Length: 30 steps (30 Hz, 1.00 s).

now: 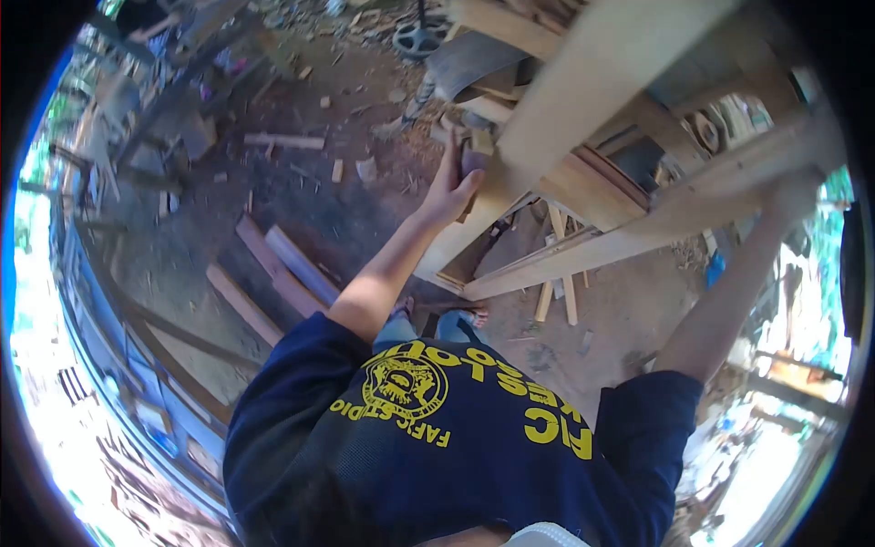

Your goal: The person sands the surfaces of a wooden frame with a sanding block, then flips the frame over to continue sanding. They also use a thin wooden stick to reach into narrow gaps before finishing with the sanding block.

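Observation:
A large frame of pale wooden boards slants across the upper right. At its left side, my left hand is closed round a small block with a dark part, held against or right beside a board. Far to the right, my right hand is at the end of the frame's long board. That hand is smeared by motion and its fingers cannot be made out.
Several planks lie on the dirt floor at the left, among offcuts and shavings. Crossed wooden strips are beneath the frame. A wheel-like metal part stands at the top. My feet are below the frame's lower corner.

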Available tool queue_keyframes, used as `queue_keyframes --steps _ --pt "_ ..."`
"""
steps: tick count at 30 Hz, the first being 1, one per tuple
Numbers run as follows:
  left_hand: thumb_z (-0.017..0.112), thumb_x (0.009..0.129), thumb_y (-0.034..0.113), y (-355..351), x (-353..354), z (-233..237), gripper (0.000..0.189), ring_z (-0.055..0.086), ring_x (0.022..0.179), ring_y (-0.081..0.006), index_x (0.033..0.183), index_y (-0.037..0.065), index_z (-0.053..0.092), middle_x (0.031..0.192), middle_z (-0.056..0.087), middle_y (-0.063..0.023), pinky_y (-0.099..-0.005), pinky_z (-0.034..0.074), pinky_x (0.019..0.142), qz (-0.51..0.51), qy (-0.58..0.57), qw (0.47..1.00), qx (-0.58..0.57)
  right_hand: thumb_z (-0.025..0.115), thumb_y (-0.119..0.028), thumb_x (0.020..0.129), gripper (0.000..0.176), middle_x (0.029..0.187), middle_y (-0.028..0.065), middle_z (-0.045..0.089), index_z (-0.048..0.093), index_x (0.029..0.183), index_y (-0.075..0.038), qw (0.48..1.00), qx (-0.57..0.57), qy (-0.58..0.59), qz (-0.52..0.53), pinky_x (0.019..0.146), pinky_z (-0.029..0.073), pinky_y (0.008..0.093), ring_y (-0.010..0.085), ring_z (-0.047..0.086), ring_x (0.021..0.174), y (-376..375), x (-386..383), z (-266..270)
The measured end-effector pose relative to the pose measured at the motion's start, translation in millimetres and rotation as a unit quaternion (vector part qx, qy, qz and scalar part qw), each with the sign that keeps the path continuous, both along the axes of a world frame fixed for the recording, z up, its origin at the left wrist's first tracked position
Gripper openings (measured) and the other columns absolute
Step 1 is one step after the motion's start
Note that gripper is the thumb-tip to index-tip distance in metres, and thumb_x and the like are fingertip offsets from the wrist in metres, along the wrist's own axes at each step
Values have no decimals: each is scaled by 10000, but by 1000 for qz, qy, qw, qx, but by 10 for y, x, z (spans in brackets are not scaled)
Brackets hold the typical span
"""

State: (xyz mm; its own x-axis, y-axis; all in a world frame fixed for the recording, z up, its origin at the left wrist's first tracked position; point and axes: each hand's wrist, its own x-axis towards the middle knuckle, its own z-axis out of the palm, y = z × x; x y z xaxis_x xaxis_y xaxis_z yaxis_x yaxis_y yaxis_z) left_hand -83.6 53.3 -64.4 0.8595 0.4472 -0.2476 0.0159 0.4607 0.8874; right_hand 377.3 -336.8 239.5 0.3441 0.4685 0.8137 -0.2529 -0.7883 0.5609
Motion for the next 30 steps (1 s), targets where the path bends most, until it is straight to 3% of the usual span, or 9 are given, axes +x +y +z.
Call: queue_keyframes --steps 3,6,8,12,15,18,22,26,30 --pt "724 866 173 79 46 -248 1096 477 1241 -260 1567 189 -118 1471 383 -187 -392 368 1072 43 -74 953 290 748 -415 713 862 1070 173 629 417 1303 119 995 -90 -43 3 632 591 345 245 710 784 -111 1 -11" --pt "854 731 398 104 108 -208 1210 425 1334 -325 1553 41 41 1385 427 -236 -391 318 1127 56 -119 951 281 771 -404 684 864 1109 172 616 420 1281 114 989 -118 -79 44 666 603 341 252 715 810 -410 310 30" --pt "845 698 506 141 107 -157 1148 382 1366 -327 1507 3 204 1404 419 -237 -404 287 1138 27 -50 903 427 767 -398 688 832 1126 173 608 426 1267 94 990 -97 -82 68 685 611 344 262 716 837 -442 430 14" --pt "818 700 563 125 74 58 1065 372 1366 -339 1446 -11 320 1400 421 -231 -414 283 1134 7 -50 943 328 738 -345 739 704 1146 170 601 431 1228 56 992 63 43 96 711 620 357 283 714 891 3 -212 46" --pt "806 707 573 193 201 265 1056 377 1354 -349 1449 -7 328 1389 426 -218 -423 301 1120 -19 -97 963 249 638 -322 852 543 1119 162 618 435 1240 -3 890 315 165 287 741 621 360 276 704 944 -63 -179 1" --pt "798 716 577 332 414 659 1059 393 1339 -355 1453 -11 317 1398 415 -214 -424 310 1113 3 -170 919 355 433 -316 980 389 1120 168 642 435 1263 -49 974 160 46 152 798 604 387 294 687 1000 77 -376 -42" --pt "755 758 595 549 822 1261 1036 409 1323 -351 1454 -25 302 1372 424 -218 -421 321 1103 28 -285 850 443 254 -380 1038 507 1224 208 620 473 1326 -23 857 424 108 274 912 546 428 349 642 1079 738 -1045 38" --pt "637 861 590 887 1406 2230 944 387 1331 -381 1456 -50 281 1363 413 -260 -438 311 1112 -26 -350 833 428 350 -457 1020 596 1127 229 657 480 1328 37 753 529 148 363 843 584 406 349 674 1007 782 -1137 98" --pt "480 978 524 862 1585 2809 741 325 1317 -335 1421 -32 272 1395 360 -224 -395 270 1104 -78 -388 839 374 284 -433 1040 603 1259 253 595 487 1349 43 692 603 170 358 957 488 439 362 607 1119 1068 -1511 239"
